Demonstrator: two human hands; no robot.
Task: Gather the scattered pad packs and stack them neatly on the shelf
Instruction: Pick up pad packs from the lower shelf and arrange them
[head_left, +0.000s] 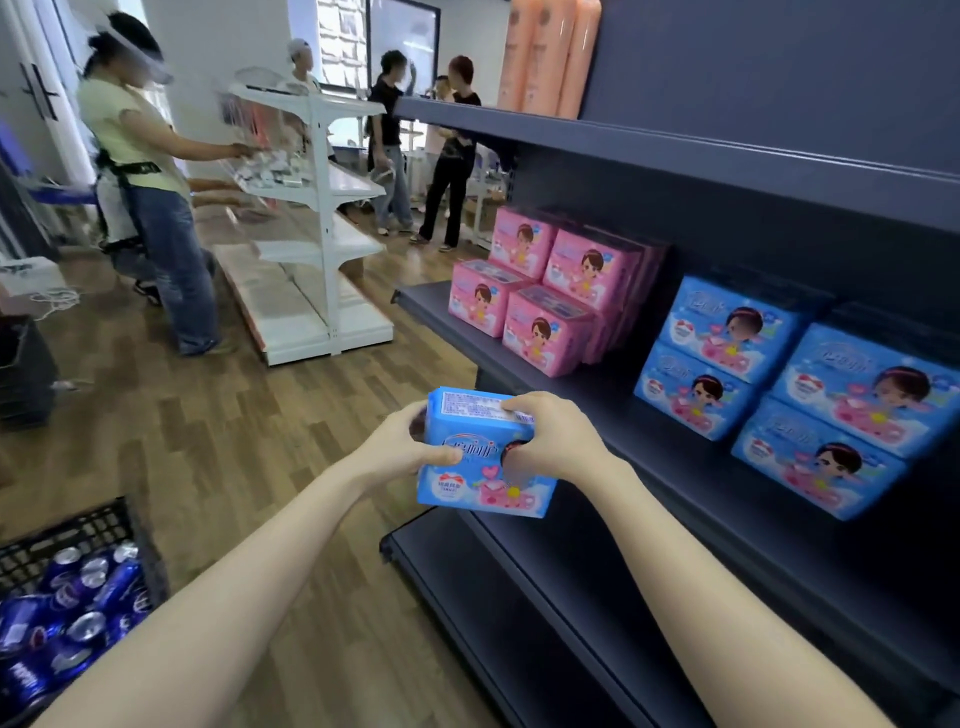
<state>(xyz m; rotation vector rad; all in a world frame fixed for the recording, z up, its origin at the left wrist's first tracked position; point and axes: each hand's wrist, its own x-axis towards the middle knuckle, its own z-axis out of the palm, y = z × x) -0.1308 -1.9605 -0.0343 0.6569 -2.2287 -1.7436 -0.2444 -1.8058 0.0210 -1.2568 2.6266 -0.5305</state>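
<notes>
I hold a blue pad pack (478, 478) upright in front of the dark shelf (597, 415), just off its front edge. My left hand (400, 447) grips its left side, thumb across the front. My right hand (550, 436) grips the top right corner, fingers curled over the top. On the middle shelf stand stacked blue packs (727, 358), more blue packs (852, 421) to the right, and stacked pink packs (550, 291) to the left.
A black crate (104, 525) of blue cans (67, 608) sits on the wood floor at lower left. A white shelf unit (322, 218) and several people stand further back. Orange bottles (545, 57) stand on the top shelf. The bottom shelf (519, 623) lies below my hands.
</notes>
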